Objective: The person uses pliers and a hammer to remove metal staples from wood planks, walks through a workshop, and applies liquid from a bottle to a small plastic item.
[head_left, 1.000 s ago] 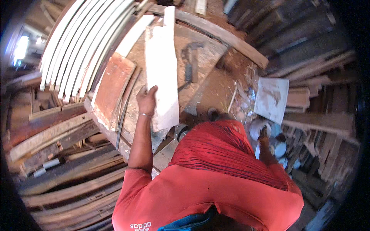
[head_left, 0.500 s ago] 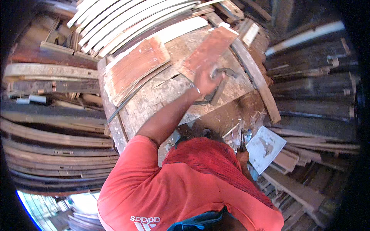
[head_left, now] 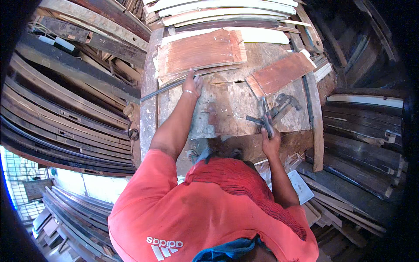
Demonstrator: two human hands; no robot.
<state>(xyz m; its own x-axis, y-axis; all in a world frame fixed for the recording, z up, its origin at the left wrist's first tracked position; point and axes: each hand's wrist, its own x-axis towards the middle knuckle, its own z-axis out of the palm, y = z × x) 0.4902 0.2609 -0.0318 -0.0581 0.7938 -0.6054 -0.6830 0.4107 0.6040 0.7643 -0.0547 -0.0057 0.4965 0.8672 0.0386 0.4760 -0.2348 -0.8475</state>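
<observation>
My left hand point(head_left: 192, 84) is over the left half of the wooden workbench point(head_left: 174, 109), fingers apart and holding nothing. It is at the near edge of a stack of thin reddish-brown boards point(head_left: 196, 50), beside a thin dark rod point(head_left: 163, 90). I cannot tell whether it touches either. My right hand point(head_left: 270, 139) is closed round a plier-like metal tool point(head_left: 265, 112) at the bench's front edge. The tool's jaws point away from me, toward a smaller reddish board point(head_left: 283, 73). Just right of the tool lies a hammer point(head_left: 286, 106), its handle partly hidden.
Long pale strips point(head_left: 227, 6) are piled at the far end. A loose timber point(head_left: 315, 124) runs along the bench's right side. Stacked planks line the left point(head_left: 70, 126) and right point(head_left: 362, 144). A light sheet point(head_left: 300, 187) lies low by my right arm.
The view has turned. My left hand has moved left from beside the hammer to the board stack. My right hand has come up from my side to the bench with the tool.
</observation>
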